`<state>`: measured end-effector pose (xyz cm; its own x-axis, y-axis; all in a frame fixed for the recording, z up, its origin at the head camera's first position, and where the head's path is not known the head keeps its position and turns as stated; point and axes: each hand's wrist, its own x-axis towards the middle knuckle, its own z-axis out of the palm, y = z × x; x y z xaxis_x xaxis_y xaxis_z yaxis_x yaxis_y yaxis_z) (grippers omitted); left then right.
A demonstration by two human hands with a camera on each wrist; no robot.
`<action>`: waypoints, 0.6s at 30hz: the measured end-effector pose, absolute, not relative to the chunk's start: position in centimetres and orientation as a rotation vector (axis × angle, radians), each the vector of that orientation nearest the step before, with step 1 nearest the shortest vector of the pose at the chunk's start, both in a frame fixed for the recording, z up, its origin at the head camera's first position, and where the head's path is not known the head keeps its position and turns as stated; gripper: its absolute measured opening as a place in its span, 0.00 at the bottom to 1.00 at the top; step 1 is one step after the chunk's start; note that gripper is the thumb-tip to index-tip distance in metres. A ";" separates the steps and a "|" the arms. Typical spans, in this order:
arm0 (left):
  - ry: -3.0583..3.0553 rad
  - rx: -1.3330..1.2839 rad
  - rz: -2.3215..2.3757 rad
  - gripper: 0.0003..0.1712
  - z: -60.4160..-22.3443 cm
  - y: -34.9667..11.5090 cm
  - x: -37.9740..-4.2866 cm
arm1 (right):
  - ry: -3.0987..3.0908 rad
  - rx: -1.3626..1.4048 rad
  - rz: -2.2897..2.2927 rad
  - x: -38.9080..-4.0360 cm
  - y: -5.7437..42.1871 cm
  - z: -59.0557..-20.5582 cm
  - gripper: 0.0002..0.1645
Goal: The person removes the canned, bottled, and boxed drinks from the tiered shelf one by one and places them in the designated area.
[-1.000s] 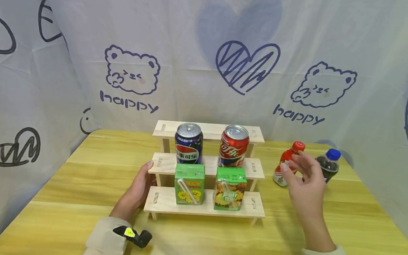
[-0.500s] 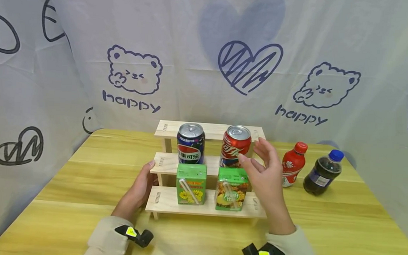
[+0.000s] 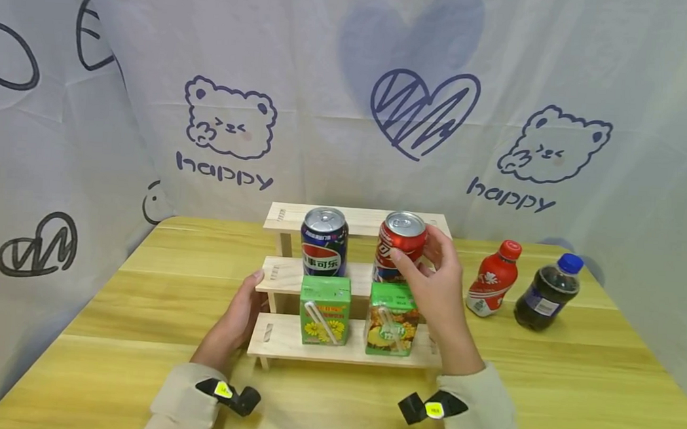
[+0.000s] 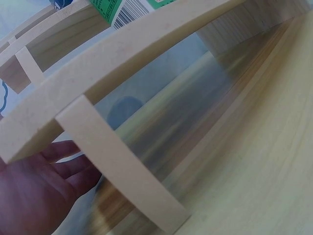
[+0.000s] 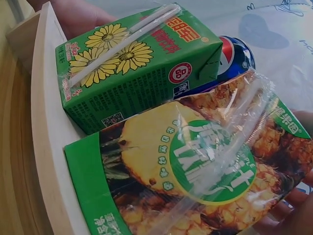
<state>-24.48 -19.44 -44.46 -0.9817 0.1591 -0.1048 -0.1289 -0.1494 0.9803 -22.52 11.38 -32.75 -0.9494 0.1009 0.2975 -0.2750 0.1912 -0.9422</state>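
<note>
My right hand (image 3: 438,286) grips a red cola can (image 3: 404,234) on the middle tier of a three-tier wooden rack (image 3: 276,345), thumb across its front and fingers round its right side. At the rack's left end, my left hand (image 3: 241,313) holds the middle tier's edge; in the left wrist view its fingers (image 4: 73,169) reach behind a leg. A dark blue Pepsi can (image 3: 324,243) stands left of the red can. On the bottom tier, in front of the cans, are a green chrysanthemum drink carton (image 3: 325,315) and a pineapple drink carton (image 5: 205,161), each with a wrapped straw.
Right of the rack, a red-capped bottle (image 3: 494,279) and a blue-capped bottle of dark drink (image 3: 548,292) stand on the wooden table (image 3: 575,393). A white printed curtain (image 3: 324,148) hangs behind the table and along its sides.
My right hand has moved left from near the two bottles to the red can and closed round it. The left hand has stayed at the rack's left end.
</note>
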 end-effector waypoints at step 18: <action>1.923 0.047 2.239 0.38 -44.0 -19.5 -24.2 | -2.220 0.194 1.794 -22.7 11.7 -32.8 0.41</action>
<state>-24.16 -19.45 -43.99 -0.9816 0.1633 -0.0990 -0.1225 -0.1408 0.9824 -22.68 11.71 -32.77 -0.9518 0.0709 0.2984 -0.2769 0.2201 -0.9354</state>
